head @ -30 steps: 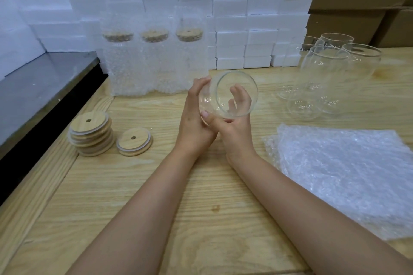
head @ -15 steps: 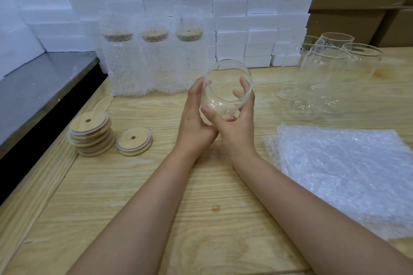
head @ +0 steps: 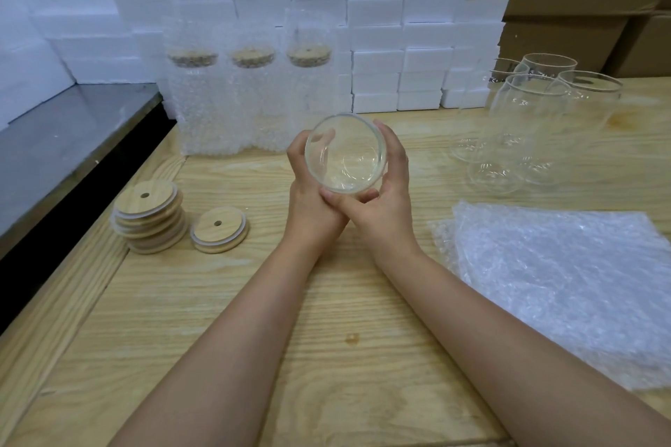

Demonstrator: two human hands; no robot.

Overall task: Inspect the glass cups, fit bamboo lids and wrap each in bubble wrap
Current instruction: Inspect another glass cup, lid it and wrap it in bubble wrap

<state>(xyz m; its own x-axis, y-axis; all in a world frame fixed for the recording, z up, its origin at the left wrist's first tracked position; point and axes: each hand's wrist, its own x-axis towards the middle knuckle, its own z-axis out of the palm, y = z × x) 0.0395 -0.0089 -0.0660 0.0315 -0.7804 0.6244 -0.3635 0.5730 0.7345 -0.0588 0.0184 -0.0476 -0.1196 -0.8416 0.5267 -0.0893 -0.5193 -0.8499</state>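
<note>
Above the wooden table (head: pixel 359 366), the left hand (head: pixel 308 189) and right hand (head: pixel 388 200) held one glass cup (head: pixel 345 156), its mouth tipped toward the camera, with fingers curled round either side. The smooth glass could have slipped from so light a hold and cracked on the wood. Three wrapped cups (head: pixel 250 98) stood beyond.
</note>
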